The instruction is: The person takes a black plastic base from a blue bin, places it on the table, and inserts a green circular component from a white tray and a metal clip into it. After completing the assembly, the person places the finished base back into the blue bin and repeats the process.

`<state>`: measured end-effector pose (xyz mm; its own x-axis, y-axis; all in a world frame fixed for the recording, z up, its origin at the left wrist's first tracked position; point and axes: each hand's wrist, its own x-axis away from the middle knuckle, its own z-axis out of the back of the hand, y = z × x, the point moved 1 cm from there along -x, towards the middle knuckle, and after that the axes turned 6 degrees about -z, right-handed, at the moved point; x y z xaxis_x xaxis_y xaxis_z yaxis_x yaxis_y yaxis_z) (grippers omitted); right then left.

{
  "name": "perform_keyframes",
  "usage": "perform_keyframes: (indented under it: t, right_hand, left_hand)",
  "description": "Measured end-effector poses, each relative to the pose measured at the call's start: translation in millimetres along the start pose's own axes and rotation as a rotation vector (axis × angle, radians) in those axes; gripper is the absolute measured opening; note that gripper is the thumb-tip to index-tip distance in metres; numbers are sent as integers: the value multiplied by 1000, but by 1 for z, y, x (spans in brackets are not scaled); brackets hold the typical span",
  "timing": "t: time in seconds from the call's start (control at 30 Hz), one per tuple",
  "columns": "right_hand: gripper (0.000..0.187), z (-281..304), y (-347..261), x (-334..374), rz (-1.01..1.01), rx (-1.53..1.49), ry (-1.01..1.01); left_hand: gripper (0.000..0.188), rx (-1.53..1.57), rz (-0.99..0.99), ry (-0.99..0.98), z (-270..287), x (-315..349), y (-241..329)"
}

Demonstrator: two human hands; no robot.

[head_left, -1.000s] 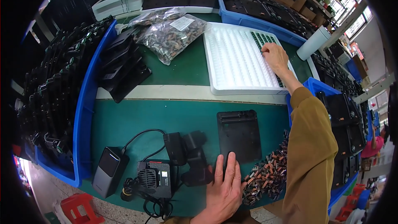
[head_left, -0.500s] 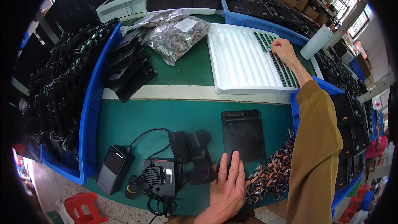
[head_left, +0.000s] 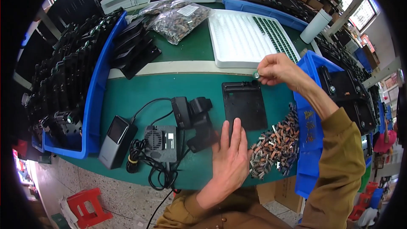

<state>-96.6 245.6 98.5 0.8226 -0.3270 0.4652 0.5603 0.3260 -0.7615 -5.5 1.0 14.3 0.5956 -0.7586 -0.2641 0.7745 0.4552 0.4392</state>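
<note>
A black flat plastic panel (head_left: 244, 109) lies on the green mat, with a slotted strip along its far edge. My left hand (head_left: 230, 157) rests flat with fingers stretched out, its fingertips at the panel's near edge. Above the panel's far right corner, my right hand (head_left: 277, 71) pinches a small round green and silver part (head_left: 256, 75). Behind it stands a white foam tray (head_left: 237, 64), whose right-hand rows hold more of the small green parts (head_left: 277, 34). A heap of small brown and black parts (head_left: 275, 146) lies right of my left hand.
Blue bins (head_left: 95, 85) of black panels stand at the left, right and back. A black power bank (head_left: 116, 138), a cabled fan box (head_left: 160, 144) and black straps (head_left: 196, 121) lie left of my left hand. Bagged parts (head_left: 176, 21) and a white bottle (head_left: 316, 26) stand farther back.
My right hand has come from the foam tray toward me, bringing a small round green part over the panel's far edge. My left hand stays by the panel. The whole view has shifted.
</note>
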Motion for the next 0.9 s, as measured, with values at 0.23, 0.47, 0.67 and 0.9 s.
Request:
perform_keyframes:
  t: [0.23, 0.47, 0.67, 0.9]
  right_hand:
    - [9, -13, 27, 0, -8, 61, 64]
    - [11, -17, 26, 1, -42, 130, 92]
    - [24, -10, 23, -6, 152, 570, 293]
    - [29, -20, 21, 0, 425, 576, 209]
  left_hand:
    - [58, -14, -38, 57, -1, 3, 1]
    - [58, -10, -35, 41, -1, 2, 2]
    - [58, -17, -42, 52, 0, 1, 2]
    - [58, -27, -31, 39, 1, 1, 2]
